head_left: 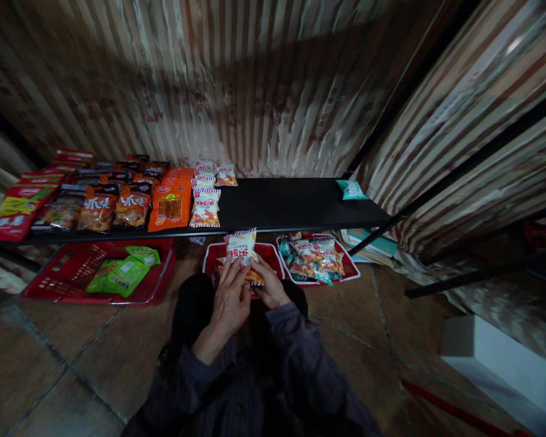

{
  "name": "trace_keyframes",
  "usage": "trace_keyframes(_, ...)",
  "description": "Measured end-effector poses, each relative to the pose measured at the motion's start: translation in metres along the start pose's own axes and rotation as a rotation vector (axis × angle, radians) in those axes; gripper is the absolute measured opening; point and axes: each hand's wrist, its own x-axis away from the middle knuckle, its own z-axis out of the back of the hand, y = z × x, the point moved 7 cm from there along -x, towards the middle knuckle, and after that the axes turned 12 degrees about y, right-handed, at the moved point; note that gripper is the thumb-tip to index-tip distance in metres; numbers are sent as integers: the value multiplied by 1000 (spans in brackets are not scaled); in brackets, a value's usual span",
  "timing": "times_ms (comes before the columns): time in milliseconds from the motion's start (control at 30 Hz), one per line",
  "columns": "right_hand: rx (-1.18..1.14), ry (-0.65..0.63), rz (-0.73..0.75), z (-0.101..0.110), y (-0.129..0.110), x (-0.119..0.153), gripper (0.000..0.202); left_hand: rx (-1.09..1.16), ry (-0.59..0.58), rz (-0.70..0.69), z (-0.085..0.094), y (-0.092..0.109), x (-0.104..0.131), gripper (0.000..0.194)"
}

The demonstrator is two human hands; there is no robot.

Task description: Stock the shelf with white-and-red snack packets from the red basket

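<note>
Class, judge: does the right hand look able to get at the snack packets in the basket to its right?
Probably yes: the snack packets lie uncovered close by, though the right hand is helping hold another packet.

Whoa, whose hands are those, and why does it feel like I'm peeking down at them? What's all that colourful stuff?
There's no robot here, just a person's bare hands. The camera sits on that person's head, looking forward and down, so you see what they see.

The left hand and right hand hold a white packet above the middle red basket.

On the black shelf, from left to right, lie red packets, dark-and-orange packets, orange packets and more white packets. A teal packet lies near the right end.

Below, the left basket has green packets; the right basket has white and teal ones.
</note>
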Motion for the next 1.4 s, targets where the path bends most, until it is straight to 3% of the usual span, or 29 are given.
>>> trace_keyframes(133,-75,-17,-32,-1,-2,-3,39,156,185,208,12,-23,-5,33)
trace_keyframes(233,-105,-17,-30,-2,-5,-2,36,334,295,551,15,-52,-2,34)
trace_keyframes(333,-93,-7,-30,-3,-6,0,32,603,219,890,1,-64,8,43)
trace_keyframes(400,-81,-18,-30,-3,-5,0,34,762,147,990,-9,-60,11,46)
trace_keyframes(467,-61,-36,-40,-4,-3,1,37,865,126,1016,-14,-56,12,46)
trace_keyframes(567,-16,-57,-42,-6,-5,3,41,952,193,1024,-16,-58,12,44)
trace_keyframes(700,8,-50,-31,-10,-11,9,52,968,278,1036,-16,-65,13,45)
trace_keyframes(900,16,-45,-34,-13,-11,10,73,963,318,1018,-13,-67,12,46)
trace_keyframes(1267,50,23,-9,-1,-12,4,69,829,242,917,-7,-61,5,43)
trace_keyframes(1400,46,-8,-5,5,-10,-1,66,790,204,924,-6,-63,-1,47)
